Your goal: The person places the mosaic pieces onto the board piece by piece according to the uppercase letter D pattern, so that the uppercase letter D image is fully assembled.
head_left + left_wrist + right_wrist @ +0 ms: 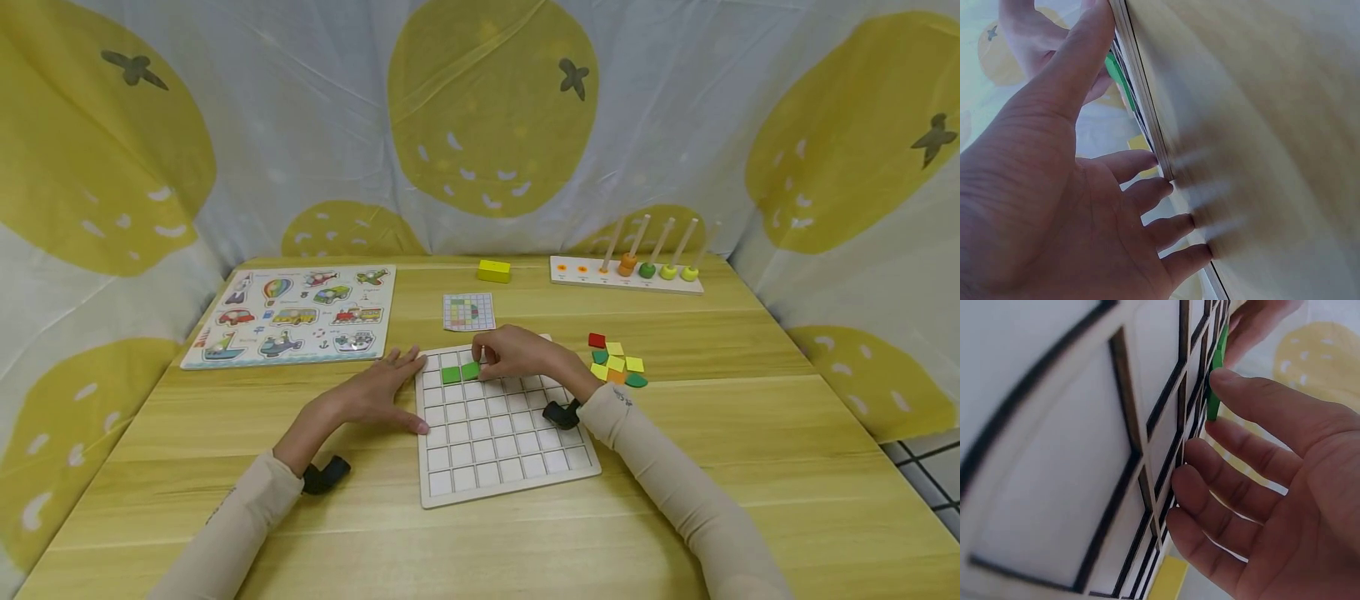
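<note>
A wooden grid board (510, 483) with white square cells lies on the table. One green square tile (451, 375) sits in a cell near its upper left corner. Just right of that, my right hand (517, 352) pinches a second green tile (470, 371) between thumb and index finger, over the top part of the grid. In the right wrist view this tile (1213, 400) stands slightly tilted against the grid. My left hand (378, 392) is spread at the board's left edge; its thumb touches the edge, and the fingertips (1179, 225) rest on the table beside it.
Loose tiles in red, yellow, green and orange (615, 364) lie right of the board. Behind it are a patterned grid card (468, 312) and a yellow block (494, 272). A vehicle puzzle (300, 317) lies back left, a peg stand with beads (626, 277) back right.
</note>
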The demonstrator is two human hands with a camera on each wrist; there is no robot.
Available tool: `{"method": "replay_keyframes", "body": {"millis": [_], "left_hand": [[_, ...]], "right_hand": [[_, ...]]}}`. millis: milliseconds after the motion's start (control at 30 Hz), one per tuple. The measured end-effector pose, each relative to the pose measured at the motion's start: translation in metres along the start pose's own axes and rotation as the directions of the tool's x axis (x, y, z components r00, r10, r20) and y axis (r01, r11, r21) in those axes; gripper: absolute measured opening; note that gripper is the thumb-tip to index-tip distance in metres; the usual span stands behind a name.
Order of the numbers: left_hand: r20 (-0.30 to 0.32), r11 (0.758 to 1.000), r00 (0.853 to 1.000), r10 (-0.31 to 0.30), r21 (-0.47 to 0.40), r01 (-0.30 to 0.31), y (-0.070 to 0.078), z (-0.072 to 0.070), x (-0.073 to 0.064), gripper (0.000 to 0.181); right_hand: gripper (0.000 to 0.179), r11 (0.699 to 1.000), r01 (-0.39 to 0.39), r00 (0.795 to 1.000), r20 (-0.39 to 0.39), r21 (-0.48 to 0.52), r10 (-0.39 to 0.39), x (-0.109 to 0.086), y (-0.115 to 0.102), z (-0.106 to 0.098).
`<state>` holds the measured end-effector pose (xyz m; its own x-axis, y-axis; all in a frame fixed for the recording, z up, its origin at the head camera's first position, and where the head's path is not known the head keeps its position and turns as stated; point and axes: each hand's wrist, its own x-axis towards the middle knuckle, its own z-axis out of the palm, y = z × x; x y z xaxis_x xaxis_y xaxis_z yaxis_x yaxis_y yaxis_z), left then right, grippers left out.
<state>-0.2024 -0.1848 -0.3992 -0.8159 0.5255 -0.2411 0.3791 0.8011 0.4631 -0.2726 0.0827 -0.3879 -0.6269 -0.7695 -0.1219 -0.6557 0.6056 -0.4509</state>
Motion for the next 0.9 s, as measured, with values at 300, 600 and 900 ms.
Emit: {"method": "replay_keyframes", "body": {"millis": [300, 600, 900], "left_hand": [[0.006, 1.000, 1.000, -0.010, 0.001, 0.010, 0.001, 0.000, 0.000, 0.111], [-0.002, 1.000, 1.000, -0.006, -0.002, 0.006, 0.002, -0.001, 0.000, 0.111], [0.005, 1.000, 1.000, -0.010, -0.002, 0.010, 0.001, -0.001, -0.001, 0.112]], "right_hand": [[0.020, 1.000, -0.018, 1.000, 0.018, 0.004, 0.018, 0.001, -0.001, 0.001], [0.022, 1.000, -0.012, 1.000, 0.015, 0.015, 0.012, -0.001, -0.001, -0.002], [0.028, 0.998, 0.004, 0.999, -0.039, 0.062, -0.001, -0.014, 0.011, -0.011]]}}
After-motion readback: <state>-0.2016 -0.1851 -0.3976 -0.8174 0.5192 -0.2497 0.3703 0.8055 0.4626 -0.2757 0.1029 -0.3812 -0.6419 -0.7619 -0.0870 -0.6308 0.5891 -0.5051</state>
